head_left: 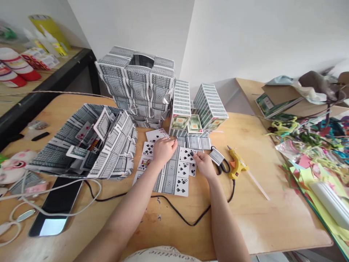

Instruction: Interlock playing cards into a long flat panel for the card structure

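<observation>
A flat panel of joined playing cards (170,168) lies in front of me, mostly grey patterned backs. My left hand (164,150) is curled closed at its upper left edge; whatever its fingers hold is hidden. At the panel's right side, the thumb of my right hand (204,164) presses on a seven of spades (186,155), pinching the card's edge. Below that card, an eight of spades (183,169) and a nine of spades (182,186) show face up. Loose face-up cards (148,148) lie beside my left hand, partly covered by the forearm.
A card-built bag (141,85) and an open card-built container (109,145) stand at left. Stacked card boxes (181,105) are behind my hands. Right of them lies a yellow glue gun (238,165); its black cord (177,213) crosses under my forearms. A phone (54,207) lies left.
</observation>
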{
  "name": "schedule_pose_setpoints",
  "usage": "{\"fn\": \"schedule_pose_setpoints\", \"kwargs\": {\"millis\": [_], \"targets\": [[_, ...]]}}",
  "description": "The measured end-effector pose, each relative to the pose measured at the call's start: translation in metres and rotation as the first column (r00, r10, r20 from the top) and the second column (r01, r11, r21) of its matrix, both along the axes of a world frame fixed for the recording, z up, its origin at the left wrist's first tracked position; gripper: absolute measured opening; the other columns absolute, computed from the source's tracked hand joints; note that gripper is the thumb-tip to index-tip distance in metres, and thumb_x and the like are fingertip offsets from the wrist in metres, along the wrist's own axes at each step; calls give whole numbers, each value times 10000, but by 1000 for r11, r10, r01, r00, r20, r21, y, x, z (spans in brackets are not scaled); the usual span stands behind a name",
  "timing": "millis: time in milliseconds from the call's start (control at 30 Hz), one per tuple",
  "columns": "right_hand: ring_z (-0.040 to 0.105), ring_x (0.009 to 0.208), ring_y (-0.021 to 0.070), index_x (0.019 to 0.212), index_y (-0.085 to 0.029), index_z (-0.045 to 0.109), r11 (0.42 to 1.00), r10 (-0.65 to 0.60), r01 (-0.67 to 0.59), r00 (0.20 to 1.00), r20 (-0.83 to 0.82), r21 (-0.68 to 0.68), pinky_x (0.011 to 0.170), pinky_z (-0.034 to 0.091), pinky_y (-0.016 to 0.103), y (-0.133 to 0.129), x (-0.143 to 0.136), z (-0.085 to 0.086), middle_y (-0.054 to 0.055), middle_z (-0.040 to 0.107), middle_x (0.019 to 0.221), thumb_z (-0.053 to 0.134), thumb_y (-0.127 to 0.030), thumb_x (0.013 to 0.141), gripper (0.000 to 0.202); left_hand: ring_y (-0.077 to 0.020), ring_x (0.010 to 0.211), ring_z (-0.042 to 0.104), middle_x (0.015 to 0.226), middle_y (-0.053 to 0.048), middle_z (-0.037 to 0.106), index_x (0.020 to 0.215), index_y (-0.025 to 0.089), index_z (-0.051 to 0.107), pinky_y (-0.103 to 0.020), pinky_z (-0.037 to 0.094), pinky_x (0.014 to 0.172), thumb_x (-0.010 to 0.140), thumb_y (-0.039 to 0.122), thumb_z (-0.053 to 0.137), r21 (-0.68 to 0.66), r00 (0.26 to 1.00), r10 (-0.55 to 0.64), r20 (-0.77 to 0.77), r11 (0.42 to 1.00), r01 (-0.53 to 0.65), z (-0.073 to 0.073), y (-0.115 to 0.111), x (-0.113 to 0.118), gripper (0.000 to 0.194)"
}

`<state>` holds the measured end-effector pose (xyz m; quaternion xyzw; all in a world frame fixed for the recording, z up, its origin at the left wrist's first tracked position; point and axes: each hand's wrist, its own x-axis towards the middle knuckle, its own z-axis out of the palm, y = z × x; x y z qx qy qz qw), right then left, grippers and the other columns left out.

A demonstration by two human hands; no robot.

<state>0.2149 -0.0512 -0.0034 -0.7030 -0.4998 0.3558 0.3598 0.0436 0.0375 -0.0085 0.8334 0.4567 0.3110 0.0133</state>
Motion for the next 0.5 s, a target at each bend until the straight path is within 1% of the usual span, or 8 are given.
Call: {"fn": "schedule_pose_setpoints", "kwargs": {"millis": [200, 500], "targets": [[276, 472, 92, 517, -208, 321, 1000, -11, 11, 999, 48, -5, 446, 233, 225, 2, -4, 0, -53, 300, 462, 452, -555, 759, 443, -146, 534, 492, 473, -28, 542, 481, 181, 565, -277, 295, 500, 879, 301, 392, -8, 1000, 16, 1, 1000, -16, 0, 0, 0, 450], [248, 468, 83, 523, -207, 309, 1000, -6, 6, 1000, -15, -17, 426, 211, 219, 4, -7, 0, -55, 270, 473, 477, -537, 746, 432, -147, 536, 497, 472, -32, 534, 485, 183, 572, -275, 295, 500, 880, 308, 387, -28, 1000, 5, 4, 1000, -5, -1, 2, -1, 454]]}}
